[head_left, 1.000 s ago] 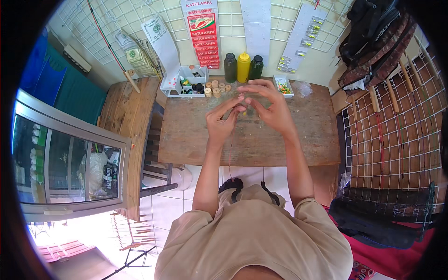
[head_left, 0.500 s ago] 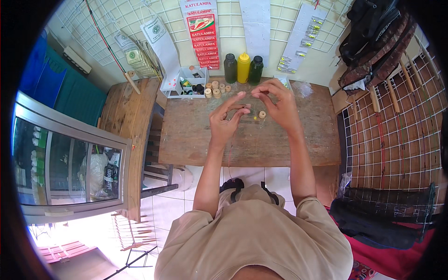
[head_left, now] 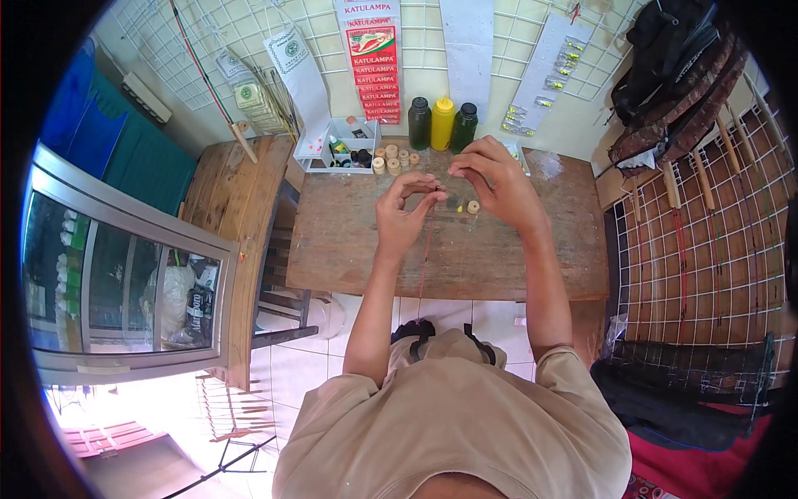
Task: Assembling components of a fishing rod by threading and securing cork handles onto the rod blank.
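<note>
Over the table, my left hand [head_left: 399, 218] pinches the end of a thin red rod [head_left: 427, 254], which runs down toward my lap. Something small and dark at the fingertips is too tiny to make out. Close by on the right, my right hand [head_left: 505, 185] has thumb and forefinger pressed together. A faint thread-like strand may be in that pinch, but its kind cannot be told. Below the two hands, a small yellow bead-like piece [head_left: 460, 209] lies on the wood beside a pale wooden spool-shaped piece [head_left: 473, 207].
The wooden table [head_left: 349, 249] backs onto a wire-grid wall. A white tray [head_left: 341, 169] with small bottles, several cork-coloured pieces [head_left: 393, 165], a yellow squeeze bottle [head_left: 442, 125] and two dark bottles stand at its back. Rods hang on the right grid [head_left: 706, 258]; a glass cabinet [head_left: 125, 283] stands left.
My hands have drawn slightly closer together, and the left fingers have closed in more. The red rod below the left hand shows more plainly. The whole view has shifted a little.
</note>
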A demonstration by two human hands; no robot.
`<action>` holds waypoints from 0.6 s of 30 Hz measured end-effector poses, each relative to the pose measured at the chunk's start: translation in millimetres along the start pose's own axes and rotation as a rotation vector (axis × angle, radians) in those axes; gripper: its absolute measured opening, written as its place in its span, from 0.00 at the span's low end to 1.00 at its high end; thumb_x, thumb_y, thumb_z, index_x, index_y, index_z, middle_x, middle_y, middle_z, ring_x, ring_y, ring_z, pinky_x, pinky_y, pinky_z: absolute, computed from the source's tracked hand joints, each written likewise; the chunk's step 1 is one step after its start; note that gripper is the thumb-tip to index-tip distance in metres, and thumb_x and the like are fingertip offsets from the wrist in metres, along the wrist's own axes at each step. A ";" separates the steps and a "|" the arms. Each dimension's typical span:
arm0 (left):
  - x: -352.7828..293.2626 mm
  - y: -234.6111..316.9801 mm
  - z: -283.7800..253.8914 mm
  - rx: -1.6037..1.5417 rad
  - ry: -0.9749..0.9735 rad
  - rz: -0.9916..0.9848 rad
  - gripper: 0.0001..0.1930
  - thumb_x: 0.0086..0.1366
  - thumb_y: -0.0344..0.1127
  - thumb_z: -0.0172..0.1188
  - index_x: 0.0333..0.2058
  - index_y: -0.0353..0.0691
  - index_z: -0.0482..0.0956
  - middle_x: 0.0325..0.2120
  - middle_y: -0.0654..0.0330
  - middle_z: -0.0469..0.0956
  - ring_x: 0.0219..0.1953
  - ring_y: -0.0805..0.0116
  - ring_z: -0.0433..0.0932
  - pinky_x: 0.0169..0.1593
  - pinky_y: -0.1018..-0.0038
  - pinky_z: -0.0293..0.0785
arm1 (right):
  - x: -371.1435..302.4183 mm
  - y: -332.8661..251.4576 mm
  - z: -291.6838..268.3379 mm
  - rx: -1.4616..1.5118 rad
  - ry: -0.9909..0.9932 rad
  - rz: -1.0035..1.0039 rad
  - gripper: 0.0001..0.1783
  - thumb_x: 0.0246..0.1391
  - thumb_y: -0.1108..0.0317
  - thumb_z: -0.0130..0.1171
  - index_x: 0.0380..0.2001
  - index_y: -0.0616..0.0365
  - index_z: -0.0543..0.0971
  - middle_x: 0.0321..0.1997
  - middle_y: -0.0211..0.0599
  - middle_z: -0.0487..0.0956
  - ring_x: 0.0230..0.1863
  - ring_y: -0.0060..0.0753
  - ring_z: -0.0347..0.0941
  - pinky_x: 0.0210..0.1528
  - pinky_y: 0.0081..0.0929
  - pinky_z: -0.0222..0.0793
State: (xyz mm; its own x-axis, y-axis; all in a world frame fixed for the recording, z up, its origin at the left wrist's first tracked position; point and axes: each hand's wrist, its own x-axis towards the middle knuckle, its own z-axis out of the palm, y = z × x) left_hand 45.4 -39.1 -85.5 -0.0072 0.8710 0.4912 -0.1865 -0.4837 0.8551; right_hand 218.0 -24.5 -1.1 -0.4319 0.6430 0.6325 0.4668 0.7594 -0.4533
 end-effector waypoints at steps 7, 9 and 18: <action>0.4 3.6 -1.0 0.031 0.038 0.030 0.12 0.53 0.18 0.63 0.36 0.32 0.74 0.33 0.58 0.79 0.36 0.72 0.80 0.39 0.79 0.76 | 3.1 -2.2 1.1 -0.074 -0.040 -0.054 0.10 0.41 0.83 0.59 0.30 0.61 0.78 0.32 0.35 0.73 0.36 0.39 0.68 0.39 0.32 0.64; 0.3 3.3 -1.4 0.052 0.031 0.031 0.11 0.52 0.18 0.63 0.35 0.32 0.75 0.32 0.58 0.80 0.35 0.73 0.80 0.39 0.79 0.76 | 3.7 -2.9 2.1 -0.073 -0.042 -0.048 0.10 0.41 0.83 0.58 0.29 0.61 0.78 0.32 0.35 0.73 0.36 0.39 0.68 0.38 0.33 0.64; -0.2 2.2 -0.4 0.066 0.029 0.024 0.12 0.52 0.19 0.64 0.36 0.33 0.75 0.31 0.59 0.80 0.35 0.74 0.80 0.39 0.79 0.75 | 4.2 -4.0 1.6 -0.108 -0.042 -0.063 0.10 0.41 0.84 0.58 0.29 0.61 0.78 0.31 0.35 0.73 0.36 0.38 0.67 0.38 0.33 0.65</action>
State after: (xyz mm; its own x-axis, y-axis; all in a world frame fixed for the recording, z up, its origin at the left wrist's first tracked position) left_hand 44.6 -40.3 -83.8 -0.0398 0.8607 0.5075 -0.1207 -0.5083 0.8527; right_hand 213.0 -24.7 2.4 -0.4936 0.6000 0.6296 0.5176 0.7844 -0.3417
